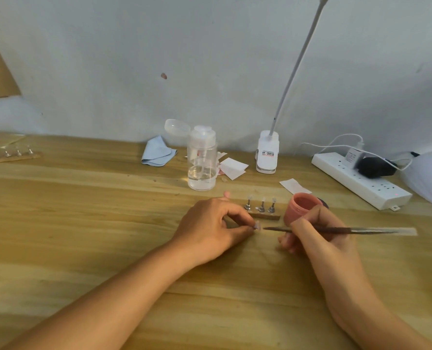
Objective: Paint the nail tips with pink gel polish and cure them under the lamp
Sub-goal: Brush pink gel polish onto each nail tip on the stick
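Painting in progress: left hand (pixel 209 224) pinches one nail tip (pixel 257 226); right hand (pixel 318 238) grips brush (pixel 361 230). Three racked tips (pixel 262 201) apparently unpainted; curing outstanding

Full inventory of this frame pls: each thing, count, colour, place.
nail tip: 1, pale pink, pinched by left hand
brush: 1, dark, in right hand, tip toward nail tip
jar: 1, pink, open, behind right hand
near stand: 1, wood, three holders, behind hands
far stand: 1, wood, far left
pump bottle: 1, clear, back centre
cloth: 1, light blue, left of pump bottle
lamp: 1, white, right of pump bottle
paper slips: several, white, near lamp
power strip: 1, white, right
plug: 1, black, on power strip
table: 1, wood
left hand: 1, centre
right hand: 1, beside it
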`<state>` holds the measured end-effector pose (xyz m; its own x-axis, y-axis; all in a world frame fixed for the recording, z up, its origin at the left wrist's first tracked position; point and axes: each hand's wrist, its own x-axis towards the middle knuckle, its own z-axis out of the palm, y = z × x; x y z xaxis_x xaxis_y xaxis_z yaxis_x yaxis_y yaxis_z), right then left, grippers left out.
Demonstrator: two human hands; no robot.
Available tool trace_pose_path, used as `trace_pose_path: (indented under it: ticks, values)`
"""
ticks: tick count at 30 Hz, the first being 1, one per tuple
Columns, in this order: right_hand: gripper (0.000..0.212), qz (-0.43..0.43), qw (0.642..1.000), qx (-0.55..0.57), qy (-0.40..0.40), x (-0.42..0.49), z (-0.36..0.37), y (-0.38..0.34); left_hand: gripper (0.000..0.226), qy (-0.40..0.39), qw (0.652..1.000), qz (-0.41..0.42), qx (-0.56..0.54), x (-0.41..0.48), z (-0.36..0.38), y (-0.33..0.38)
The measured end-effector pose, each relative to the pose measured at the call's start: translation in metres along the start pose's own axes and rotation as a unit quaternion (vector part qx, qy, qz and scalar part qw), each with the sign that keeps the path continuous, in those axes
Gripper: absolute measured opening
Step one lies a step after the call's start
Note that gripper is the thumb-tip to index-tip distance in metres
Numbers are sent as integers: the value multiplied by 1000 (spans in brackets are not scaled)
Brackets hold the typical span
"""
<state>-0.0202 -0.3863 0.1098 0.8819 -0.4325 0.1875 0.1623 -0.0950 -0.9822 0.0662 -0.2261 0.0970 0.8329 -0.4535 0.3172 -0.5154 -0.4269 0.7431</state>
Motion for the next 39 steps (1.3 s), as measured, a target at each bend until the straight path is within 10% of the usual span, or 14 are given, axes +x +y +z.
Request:
trace_pose_path:
  ticks: [39]
  values:
    - [13,6,998,55,-43,-3,1,-5,18,-30,1000,-2,0,-4,-6,5]
